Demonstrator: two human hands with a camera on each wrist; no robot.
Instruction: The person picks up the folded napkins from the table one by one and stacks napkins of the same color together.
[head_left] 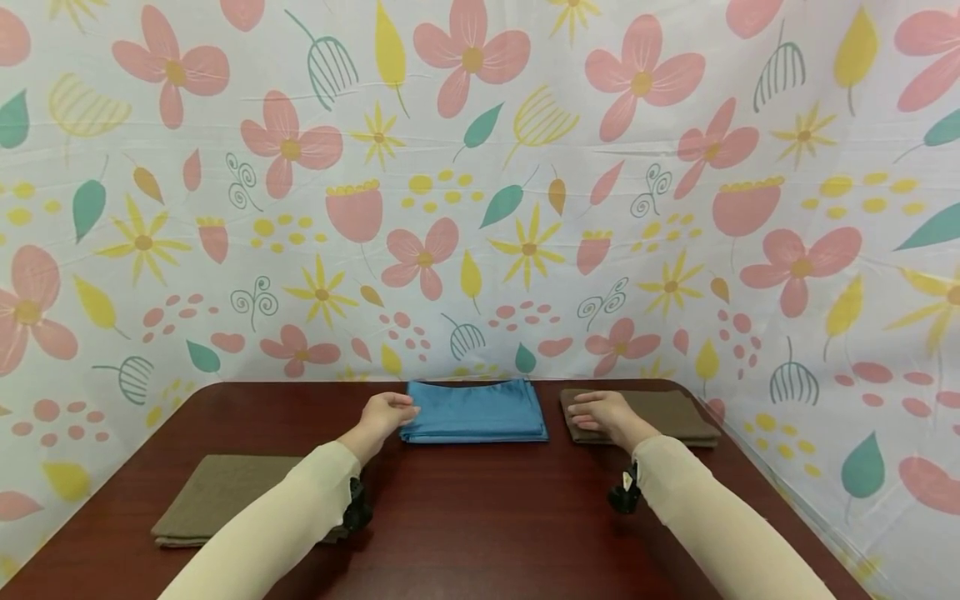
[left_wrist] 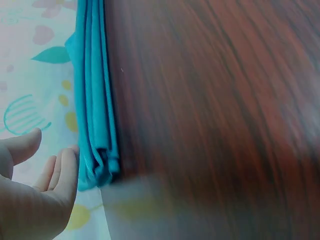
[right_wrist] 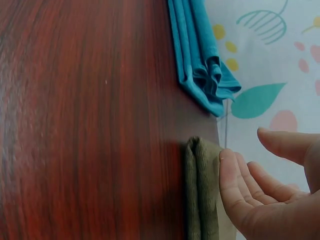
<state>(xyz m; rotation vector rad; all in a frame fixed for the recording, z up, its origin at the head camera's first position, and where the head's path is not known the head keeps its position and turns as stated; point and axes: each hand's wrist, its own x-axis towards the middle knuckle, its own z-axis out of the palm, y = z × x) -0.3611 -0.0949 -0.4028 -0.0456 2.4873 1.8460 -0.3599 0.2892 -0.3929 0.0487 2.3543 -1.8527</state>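
A folded blue cloth [head_left: 476, 412] lies at the back middle of the table, its layered edge facing front. My left hand [head_left: 386, 414] is at its left end, fingers loosely bent and holding nothing; in the left wrist view the fingertips come up close to the blue cloth [left_wrist: 95, 100], and whether they touch it I cannot tell. My right hand [head_left: 606, 414] is over the left part of a folded brown cloth [head_left: 667, 415] at the back right. Its fingers are relaxed, thumb apart, beside the brown cloth [right_wrist: 202, 195] in the right wrist view.
Another folded brown cloth [head_left: 225, 492] lies at the front left, partly hidden under my left sleeve. The dark wooden table [head_left: 495, 517] ends at the back against a flower-patterned curtain [head_left: 480, 208]. Black wrist mounts [head_left: 624, 493] hang below both wrists.
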